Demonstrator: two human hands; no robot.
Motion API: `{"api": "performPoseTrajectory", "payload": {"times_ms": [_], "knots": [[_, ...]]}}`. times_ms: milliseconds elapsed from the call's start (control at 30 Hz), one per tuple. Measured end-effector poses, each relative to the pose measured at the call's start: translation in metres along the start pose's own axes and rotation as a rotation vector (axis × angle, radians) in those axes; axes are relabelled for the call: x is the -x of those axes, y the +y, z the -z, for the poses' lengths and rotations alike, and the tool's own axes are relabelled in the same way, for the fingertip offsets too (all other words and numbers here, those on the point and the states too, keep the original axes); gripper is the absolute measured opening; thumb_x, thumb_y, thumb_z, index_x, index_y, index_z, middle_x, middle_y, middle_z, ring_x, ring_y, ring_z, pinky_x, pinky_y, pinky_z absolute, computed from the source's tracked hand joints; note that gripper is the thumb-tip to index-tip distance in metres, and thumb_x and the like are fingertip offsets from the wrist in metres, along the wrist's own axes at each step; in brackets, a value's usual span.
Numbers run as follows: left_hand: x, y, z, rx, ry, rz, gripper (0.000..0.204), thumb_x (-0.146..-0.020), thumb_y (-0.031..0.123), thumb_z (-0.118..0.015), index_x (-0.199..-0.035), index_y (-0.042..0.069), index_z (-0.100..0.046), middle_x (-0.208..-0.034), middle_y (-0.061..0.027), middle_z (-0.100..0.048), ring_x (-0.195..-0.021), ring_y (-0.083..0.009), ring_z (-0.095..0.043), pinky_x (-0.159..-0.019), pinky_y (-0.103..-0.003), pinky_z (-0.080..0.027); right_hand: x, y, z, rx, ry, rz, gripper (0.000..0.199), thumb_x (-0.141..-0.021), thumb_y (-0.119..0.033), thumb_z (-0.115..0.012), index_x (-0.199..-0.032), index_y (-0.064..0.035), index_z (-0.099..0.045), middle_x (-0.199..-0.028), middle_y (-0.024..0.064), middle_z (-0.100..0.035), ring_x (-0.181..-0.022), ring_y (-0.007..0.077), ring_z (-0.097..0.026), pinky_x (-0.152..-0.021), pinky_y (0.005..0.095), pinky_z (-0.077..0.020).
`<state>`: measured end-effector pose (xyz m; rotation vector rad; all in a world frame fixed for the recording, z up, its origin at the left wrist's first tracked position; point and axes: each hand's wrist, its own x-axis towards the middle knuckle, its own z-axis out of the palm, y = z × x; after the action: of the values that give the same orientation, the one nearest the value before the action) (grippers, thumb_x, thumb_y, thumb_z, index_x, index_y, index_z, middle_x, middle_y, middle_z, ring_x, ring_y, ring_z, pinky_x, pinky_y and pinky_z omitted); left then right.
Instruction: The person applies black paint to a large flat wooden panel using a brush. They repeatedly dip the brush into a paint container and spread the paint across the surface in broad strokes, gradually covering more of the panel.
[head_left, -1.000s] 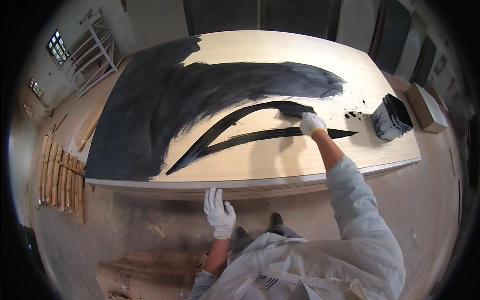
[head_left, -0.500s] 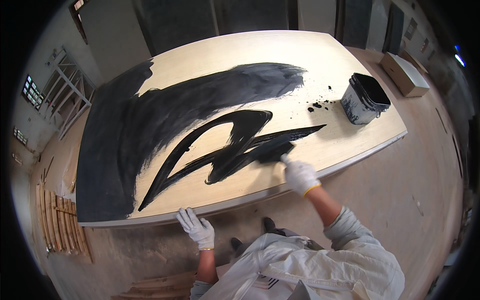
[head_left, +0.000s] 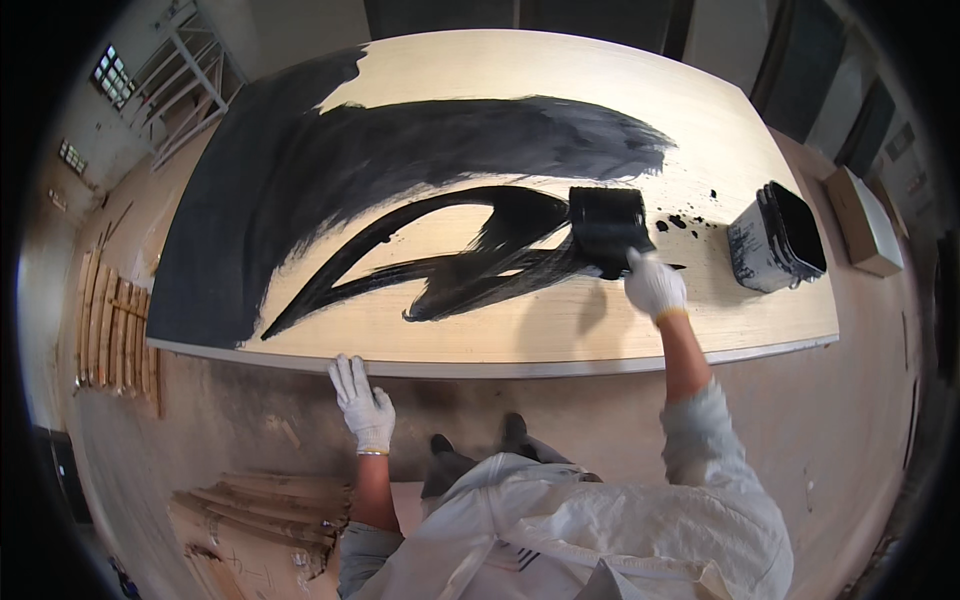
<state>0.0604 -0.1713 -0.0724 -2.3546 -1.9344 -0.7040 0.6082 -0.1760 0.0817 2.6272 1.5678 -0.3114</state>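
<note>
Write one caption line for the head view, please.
Gloved right hand sweeps a wide black brush across a wooden board; paint bucket beside.

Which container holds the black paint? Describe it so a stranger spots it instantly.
Start at the big wooden board half covered in black. Go to its right end, past the right hand with the wide brush. There stands the square black-smeared bucket, the only container on it.

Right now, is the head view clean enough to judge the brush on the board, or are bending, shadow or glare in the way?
Head view: the board's near edge bows from the fisheye and the corners go black. The right hand and brush look sharp. A soft arm shadow falls on bare wood beside the hand. Wet black paint shows only mild sheen.
</note>
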Motion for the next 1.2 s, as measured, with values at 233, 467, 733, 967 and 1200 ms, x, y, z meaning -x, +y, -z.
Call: {"api": "performPoseTrajectory", "payload": {"times_ms": [233,467,733,967,1200], "knots": [[0.005,0.002,0.003,0.105,0.019,0.010,0.085,-0.086,0.010,-0.064,-0.167,0.005,-0.038,-0.179,-0.0220,-0.025,-0.164,-0.0538,-0.018,-0.127,-0.063,-0.030,0.174,-0.065,-0.047,-0.016,-0.047,0.172,0.060,-0.101,-0.030,-0.061,-0.159,-0.0156,-0.053,-0.088,0.0232,-0.077,-0.081,0.0424,-0.078,-0.076,0.0579,-0.0602],[0.006,-0.024,0.020,0.137,-0.091,-0.117,0.086,-0.085,0.014,-0.070,-0.166,0.007,-0.041,-0.176,-0.0184,-0.033,-0.164,-0.0457,-0.025,-0.122,-0.057,-0.038,0.139,-0.238,-0.035,-0.056,0.008,0.399,0.048,-0.099,-0.021,-0.059,-0.145,-0.0119,-0.062,-0.092,0.0237,-0.078,-0.086,0.0419,-0.078,-0.078,0.0552,-0.0605],[0.057,-0.129,0.056,0.241,-0.084,0.211,0.071,-0.088,0.013,-0.066,-0.157,0.009,-0.052,-0.169,-0.0147,-0.045,-0.156,-0.0376,-0.042,-0.119,-0.055,-0.041,-0.033,-0.309,0.001,0.005,0.078,0.272,0.042,-0.100,-0.025,-0.054,-0.135,-0.0104,-0.070,-0.116,0.0278,-0.077,-0.113,0.0457,-0.074,-0.098,0.0548,-0.0583],[0.046,-0.184,0.067,0.326,0.031,0.376,0.065,-0.090,0.013,-0.065,-0.154,0.010,-0.055,-0.163,-0.0138,-0.052,-0.148,-0.0385,-0.049,-0.119,-0.053,-0.043,0.132,-0.447,-0.030,0.104,-0.070,0.577,0.041,-0.103,-0.030,-0.054,-0.141,-0.0138,-0.058,-0.094,0.0269,-0.078,-0.089,0.0476,-0.077,-0.083,0.0595,-0.0586],[0.088,-0.241,0.017,0.328,-0.206,0.437,0.050,-0.090,0.016,-0.067,-0.139,0.011,-0.067,-0.142,-0.0141,-0.068,-0.124,-0.0390,-0.066,-0.107,-0.049,-0.054,0.070,-0.425,-0.015,0.165,-0.046,0.467,0.048,-0.104,-0.032,-0.053,-0.148,-0.0150,-0.059,-0.112,0.0238,-0.078,-0.106,0.0443,-0.075,-0.092,0.0564,-0.0575]]}}
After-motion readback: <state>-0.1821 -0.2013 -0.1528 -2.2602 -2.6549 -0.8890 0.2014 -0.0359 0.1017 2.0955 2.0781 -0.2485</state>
